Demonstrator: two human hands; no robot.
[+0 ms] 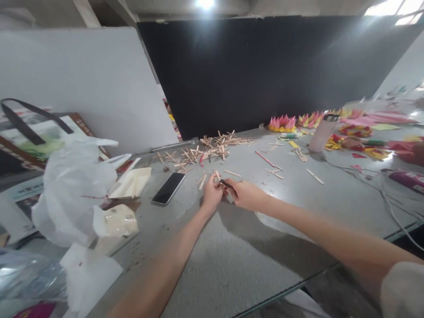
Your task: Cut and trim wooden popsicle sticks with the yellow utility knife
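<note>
Near the middle of the grey table [198,247], my left hand [213,192] pinches a small wooden stick [217,175] that points up from its fingers. Close against it on the right, my right hand [247,194] grips a dark, thin tool [225,183], whose tip meets the stick or the left fingers; the exact contact is too small to tell. A few loose sticks [202,182] lie just left of my left hand. Beyond both hands spreads a heap of wooden sticks [218,148]. A black phone [168,188] lies to the left of my left hand.
Pink and yellow paper flowers [282,124] stand at the back right, near a bottle [323,134]. Cables and a purple can [407,179] lie far right, where another person's hand [418,152] shows. Plastic bags [77,185] and a cream paper pack [121,221] fill the left.
</note>
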